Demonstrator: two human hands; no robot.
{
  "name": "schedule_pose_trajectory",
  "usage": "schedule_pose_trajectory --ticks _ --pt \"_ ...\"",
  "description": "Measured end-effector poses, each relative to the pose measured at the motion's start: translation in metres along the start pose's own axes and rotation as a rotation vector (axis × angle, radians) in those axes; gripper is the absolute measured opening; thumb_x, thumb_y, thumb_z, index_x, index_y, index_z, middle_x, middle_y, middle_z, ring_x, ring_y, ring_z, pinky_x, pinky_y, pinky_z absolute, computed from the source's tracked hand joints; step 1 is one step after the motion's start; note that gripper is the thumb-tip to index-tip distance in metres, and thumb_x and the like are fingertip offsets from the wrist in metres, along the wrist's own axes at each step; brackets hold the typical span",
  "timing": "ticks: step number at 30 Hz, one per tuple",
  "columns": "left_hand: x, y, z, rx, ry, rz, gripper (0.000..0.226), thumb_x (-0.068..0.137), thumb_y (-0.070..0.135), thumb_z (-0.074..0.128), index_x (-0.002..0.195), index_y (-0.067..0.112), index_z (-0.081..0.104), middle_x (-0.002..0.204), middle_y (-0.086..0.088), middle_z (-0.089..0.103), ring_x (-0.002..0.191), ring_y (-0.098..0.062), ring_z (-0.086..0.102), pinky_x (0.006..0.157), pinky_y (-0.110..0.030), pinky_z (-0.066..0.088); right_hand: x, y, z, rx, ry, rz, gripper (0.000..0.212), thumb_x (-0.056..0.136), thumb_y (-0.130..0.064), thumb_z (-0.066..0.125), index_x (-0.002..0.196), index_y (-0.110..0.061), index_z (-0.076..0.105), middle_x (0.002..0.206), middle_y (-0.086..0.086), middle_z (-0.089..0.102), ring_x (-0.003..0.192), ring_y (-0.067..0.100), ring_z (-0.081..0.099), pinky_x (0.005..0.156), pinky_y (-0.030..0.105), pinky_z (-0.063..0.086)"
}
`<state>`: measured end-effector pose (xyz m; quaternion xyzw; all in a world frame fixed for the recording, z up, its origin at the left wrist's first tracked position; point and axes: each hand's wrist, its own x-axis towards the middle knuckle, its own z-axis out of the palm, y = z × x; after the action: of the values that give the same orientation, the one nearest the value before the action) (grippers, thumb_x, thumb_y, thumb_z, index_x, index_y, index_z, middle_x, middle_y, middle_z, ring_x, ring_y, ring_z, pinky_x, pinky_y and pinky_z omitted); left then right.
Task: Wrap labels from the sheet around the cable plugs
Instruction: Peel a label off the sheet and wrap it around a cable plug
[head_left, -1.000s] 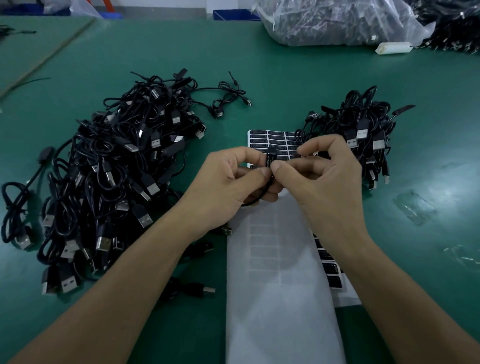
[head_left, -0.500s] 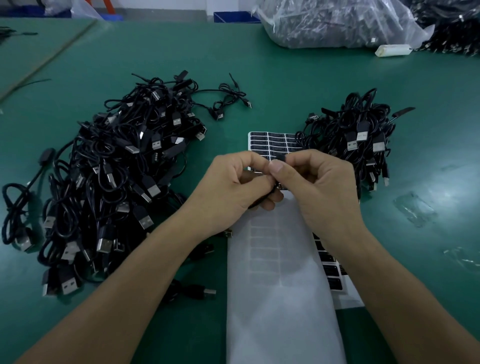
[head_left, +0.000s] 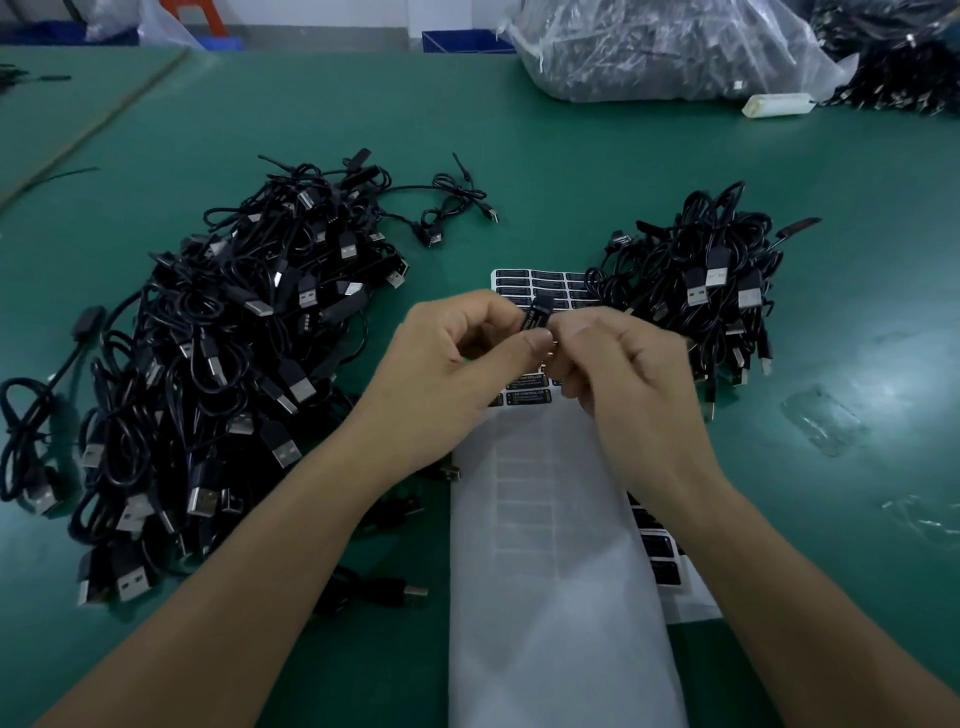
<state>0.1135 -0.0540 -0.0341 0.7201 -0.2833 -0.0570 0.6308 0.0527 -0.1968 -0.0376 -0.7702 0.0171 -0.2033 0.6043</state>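
Plug location: the plug is held in the air between your two hands, above the far rows of the label sheet and near the middle of the bench.
Plug axis: its long axis stands steeply, leaning up and to the right. The top end is free and the bottom end is hidden between your fingertips.
Label: a label with white print lies along the face of the plug that is turned toward you. You cannot see from here whether it is wrapped all the way round.
Left hand: your left hand pinches the lower end of the plug, thumb in front and fingers curled behind.
Right hand: your right hand closes curled fingers on the plug's lower right side, against the left thumb. It is blurred, so you cannot tell which pads sit on the label.
Nearer hand: both hands are touching the plug. The free edge of the label most likely faces the right hand.
Coming move: probably roll the plug about its long axis, pressing the label down from the right.
Supply: the unlabelled cable pile lies to your left and a smaller pile to your right, each well apart from the plug.
Backing paper: the white backing paper lies below your wrists.
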Motion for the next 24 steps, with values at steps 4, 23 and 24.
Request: schedule_pose_trajectory --ticks 4,23,24 --pt "0.002 0.000 -0.002 -0.041 0.061 0.000 0.021 0.085 0.025 0.069 0.086 0.004 0.069 0.076 -0.030 0.059 0.064 -0.030 0.049 0.062 -0.041 0.045 -0.004 -0.001 0.002 -0.134 -0.107 -0.039 0.009 0.079 -0.037 0.068 0.084 -0.030 0.072 0.066 -0.009 0.063 0.060 0.001 0.051 0.056 0.018 0.042" --pt "0.002 0.023 -0.004 -0.263 0.187 -0.017 0.019 0.090 0.024 0.069 0.073 0.032 0.069 0.065 0.008 0.067 0.071 -0.017 0.063 0.067 -0.029 0.054 -0.002 0.011 0.026 -0.516 -0.158 -0.305 0.018 0.082 -0.030 0.073 0.096 -0.019 0.079 0.091 0.002 0.069 0.087 0.024 0.061 0.076 0.043 0.051" --pt "0.002 0.025 -0.005 -0.272 0.210 -0.008 0.021 0.093 0.024 0.067 0.073 0.031 0.067 0.064 0.009 0.067 0.070 -0.016 0.063 0.064 -0.026 0.053 -0.002 0.011 0.026 -0.472 -0.174 -0.303 0.013 0.084 -0.025 0.072 0.094 -0.018 0.077 0.089 0.001 0.069 0.085 0.020 0.062 0.074 0.040 0.052"
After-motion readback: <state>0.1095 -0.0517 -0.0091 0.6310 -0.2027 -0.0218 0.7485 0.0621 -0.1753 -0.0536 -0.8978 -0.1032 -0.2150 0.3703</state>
